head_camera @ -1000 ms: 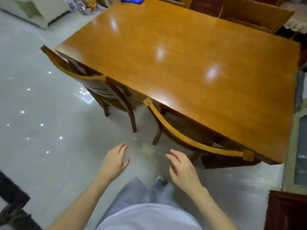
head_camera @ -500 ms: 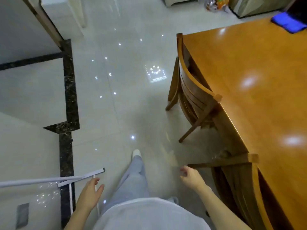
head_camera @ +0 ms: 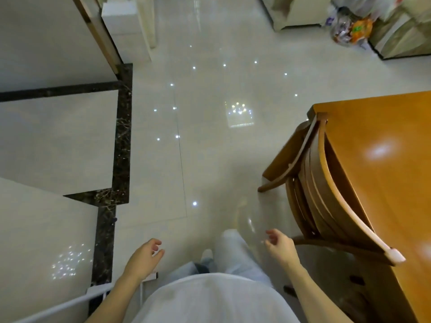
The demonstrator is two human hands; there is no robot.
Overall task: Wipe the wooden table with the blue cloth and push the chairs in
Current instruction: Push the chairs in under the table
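The glossy wooden table [head_camera: 382, 173] fills the right side of the view. A wooden chair [head_camera: 326, 194] with a curved back stands tucked against its long edge. My right hand [head_camera: 279, 247] hangs just left of that chair, fingers loosely curled, holding nothing. My left hand [head_camera: 144, 255] hangs lower left over the floor, also relaxed and holding nothing. The blue cloth is out of view.
Shiny pale floor tiles [head_camera: 210, 148] stretch ahead. A dark marble border strip [head_camera: 121, 141] and a wall corner lie to the left. White rods [head_camera: 77, 299] lean at the lower left. Cabinets and plastic bags [head_camera: 349, 29] sit at the far right.
My view has swung left, away from the table top. The blue cloth and the second chair have left the frame. Both hands dropped away from the chair back and stay free.
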